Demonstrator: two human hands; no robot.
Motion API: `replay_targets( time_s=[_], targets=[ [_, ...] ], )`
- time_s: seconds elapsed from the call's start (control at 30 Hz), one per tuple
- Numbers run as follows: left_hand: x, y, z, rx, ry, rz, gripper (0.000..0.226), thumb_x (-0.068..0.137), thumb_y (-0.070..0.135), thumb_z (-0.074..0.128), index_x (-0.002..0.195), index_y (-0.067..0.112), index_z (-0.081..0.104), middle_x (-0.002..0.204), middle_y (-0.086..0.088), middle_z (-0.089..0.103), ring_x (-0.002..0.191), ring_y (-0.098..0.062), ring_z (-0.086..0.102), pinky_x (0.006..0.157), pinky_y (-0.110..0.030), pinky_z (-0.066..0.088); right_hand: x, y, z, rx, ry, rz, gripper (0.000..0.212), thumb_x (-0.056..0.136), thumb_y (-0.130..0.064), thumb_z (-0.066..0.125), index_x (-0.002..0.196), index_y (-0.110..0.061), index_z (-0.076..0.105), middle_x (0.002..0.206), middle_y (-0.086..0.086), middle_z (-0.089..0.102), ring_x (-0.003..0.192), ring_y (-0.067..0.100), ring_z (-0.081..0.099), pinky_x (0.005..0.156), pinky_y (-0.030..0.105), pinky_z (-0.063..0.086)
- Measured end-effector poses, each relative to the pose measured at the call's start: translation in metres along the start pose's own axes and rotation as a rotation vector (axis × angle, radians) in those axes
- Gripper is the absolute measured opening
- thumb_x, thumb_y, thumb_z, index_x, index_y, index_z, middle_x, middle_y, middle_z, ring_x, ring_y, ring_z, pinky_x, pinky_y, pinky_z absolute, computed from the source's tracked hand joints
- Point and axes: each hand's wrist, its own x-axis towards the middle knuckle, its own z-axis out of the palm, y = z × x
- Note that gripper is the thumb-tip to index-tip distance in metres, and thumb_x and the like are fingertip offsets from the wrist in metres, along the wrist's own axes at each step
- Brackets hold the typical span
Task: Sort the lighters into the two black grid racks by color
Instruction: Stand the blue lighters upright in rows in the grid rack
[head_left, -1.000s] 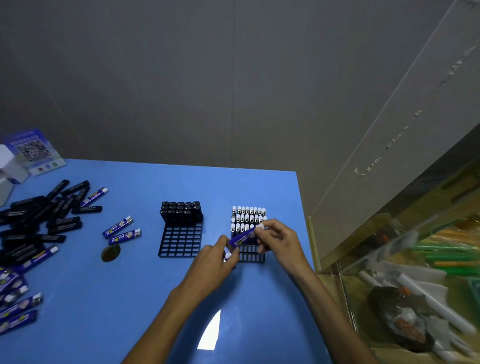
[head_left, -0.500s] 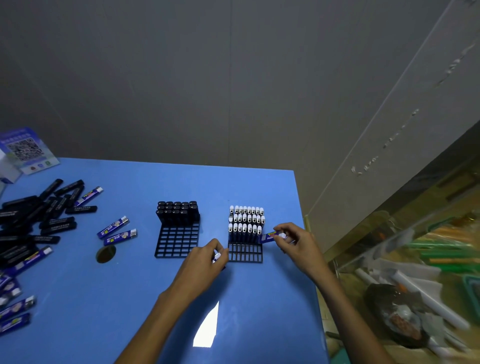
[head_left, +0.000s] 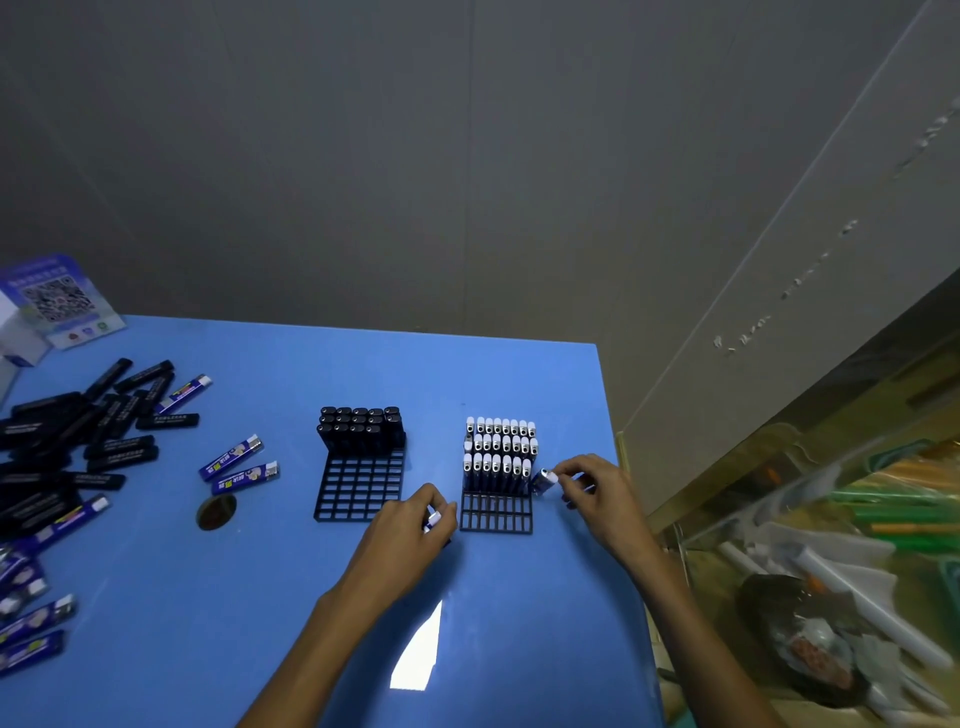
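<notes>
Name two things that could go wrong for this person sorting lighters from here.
1. The right hand holds a blue lighter close beside the right rack's packed rows; a nudge might tip them.
2. The left hand grips another lighter between the racks; it could end up in the black rack.

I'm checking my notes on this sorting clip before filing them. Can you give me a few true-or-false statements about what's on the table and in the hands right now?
1. The left rack holds black lighters. True.
2. The right rack is completely full. False: its near rows are empty.
3. The right hand holds a blue lighter beside the right rack. True.
4. The left hand is empty. False: its grip is closed on a white-capped lighter.
5. Loose lighters lie only right of the racks. False: the pile is on the left.
</notes>
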Motion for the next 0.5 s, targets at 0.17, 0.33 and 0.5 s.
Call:
replay_targets(
  time_s=[0.17,0.33,0.5],
  targets=[
    [0.003,0.000,0.002,-0.009,0.001,-0.005,0.023,0.095,0.038,0.051,0.077,0.024,0.054,0.061,0.004,0.062,0.050,-0.006,0.050,0.051,-0.024,0.040,0.005,0.003,0.010,-0.071,-0.041,0.009,0.023,0.085,0.000,0.062,0.086,-0.022,0.068,0.086,-0.007,0.065,0.065,0.006,0.061,0.068,0.022,0.050],
    [0.006,-0.001,0.002,-0.001,0.007,-0.007,0.023,0.095,0.039,0.051,0.078,0.025,0.054,0.061,0.004,0.063,0.054,-0.009,0.055,0.052,-0.028,0.043,-0.001,0.018,0.019,-0.125,-0.162,0.087,0.040,0.081,0.009,0.048,0.105,-0.015,0.069,0.103,-0.002,0.068,0.074,0.002,0.055,0.067,0.006,0.040],
    [0.005,-0.003,0.002,-0.018,-0.002,-0.010,0.022,0.095,0.039,0.052,0.078,0.025,0.055,0.061,0.006,0.064,0.057,-0.014,0.058,0.055,-0.032,0.047,-0.012,0.037,0.015,-0.272,-0.366,-0.006,0.049,0.075,0.003,0.054,0.109,-0.030,0.067,0.117,-0.014,0.054,0.090,0.007,0.056,0.076,0.028,0.049]
  ],
)
